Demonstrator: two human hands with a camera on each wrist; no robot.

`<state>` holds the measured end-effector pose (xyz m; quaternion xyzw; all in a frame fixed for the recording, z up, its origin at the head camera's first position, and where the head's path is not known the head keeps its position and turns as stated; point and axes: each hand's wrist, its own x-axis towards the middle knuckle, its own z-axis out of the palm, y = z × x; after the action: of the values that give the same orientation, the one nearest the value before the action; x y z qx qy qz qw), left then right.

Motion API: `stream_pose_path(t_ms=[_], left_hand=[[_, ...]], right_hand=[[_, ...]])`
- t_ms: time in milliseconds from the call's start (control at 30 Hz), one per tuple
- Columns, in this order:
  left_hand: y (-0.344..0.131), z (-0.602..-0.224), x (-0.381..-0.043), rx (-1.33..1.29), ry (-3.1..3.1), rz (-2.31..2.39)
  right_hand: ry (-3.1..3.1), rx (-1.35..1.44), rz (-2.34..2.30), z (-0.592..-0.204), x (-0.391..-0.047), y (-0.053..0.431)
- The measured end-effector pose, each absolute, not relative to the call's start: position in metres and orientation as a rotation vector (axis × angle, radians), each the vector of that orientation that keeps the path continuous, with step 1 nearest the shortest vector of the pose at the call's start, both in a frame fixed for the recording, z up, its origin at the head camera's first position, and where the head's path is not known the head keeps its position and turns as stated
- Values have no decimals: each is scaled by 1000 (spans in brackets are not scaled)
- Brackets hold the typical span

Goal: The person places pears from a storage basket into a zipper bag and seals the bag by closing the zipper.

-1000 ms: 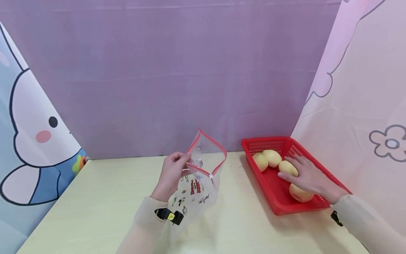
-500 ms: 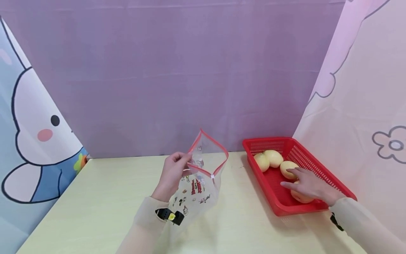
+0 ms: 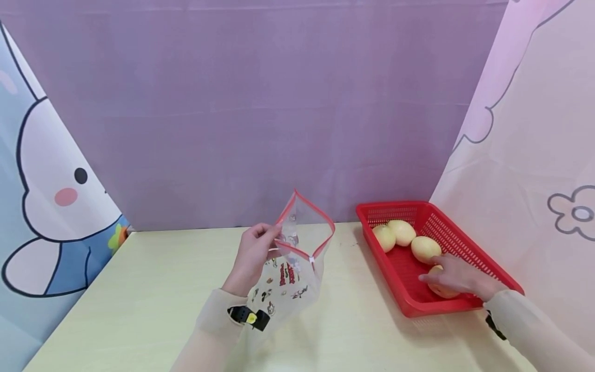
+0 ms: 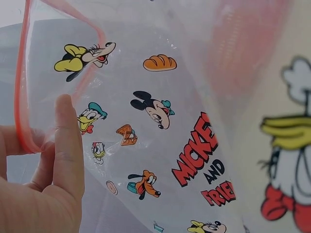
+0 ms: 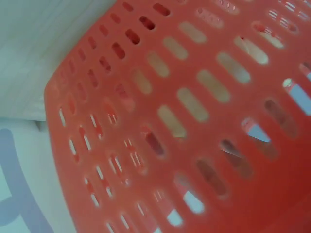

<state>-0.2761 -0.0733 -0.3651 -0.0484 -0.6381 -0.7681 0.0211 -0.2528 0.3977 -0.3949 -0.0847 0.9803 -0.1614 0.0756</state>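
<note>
My left hand [image 3: 253, 256] pinches the red-edged rim of a clear zip bag [image 3: 290, 289] printed with cartoon characters. The bag's mouth gapes open, with a white slider [image 3: 312, 259] at its near corner. In the left wrist view, thumb and fingers [image 4: 68, 141] hold that red rim. Over at the right, my right hand [image 3: 457, 276] is inside a red plastic basket [image 3: 404, 305], fingers and thumb curled round the nearest pale yellow fruit [image 3: 443, 292], partly covering it. Another such fruit [image 3: 425, 249] lies just behind the fingertips. The right wrist view shows mainly the basket's slotted wall [image 5: 146, 107].
Two more pale yellow fruits [image 3: 402, 232] sit at the basket's back left. A light table [image 3: 153, 299] carries everything. A purple cloth [image 3: 279, 113] hangs behind, and printed sheets [image 3: 56, 206] stand at both sides.
My right hand has come back from the middle fruit toward the nearest one, and its fingers have drawn in round it. The left hand and the bag stay nearly still.
</note>
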Motion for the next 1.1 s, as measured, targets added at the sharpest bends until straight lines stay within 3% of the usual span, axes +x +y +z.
stream_pose_path(t_ms=[300,1100], left_hand=[[-74,-366,-276,-154,-1990,-2370],[-78,-369,-278,-136,-1999,-2362]], right_hand=[[2921,-229,-353,-402,-262,406],[2738,-78,-675,-398,-259,394]])
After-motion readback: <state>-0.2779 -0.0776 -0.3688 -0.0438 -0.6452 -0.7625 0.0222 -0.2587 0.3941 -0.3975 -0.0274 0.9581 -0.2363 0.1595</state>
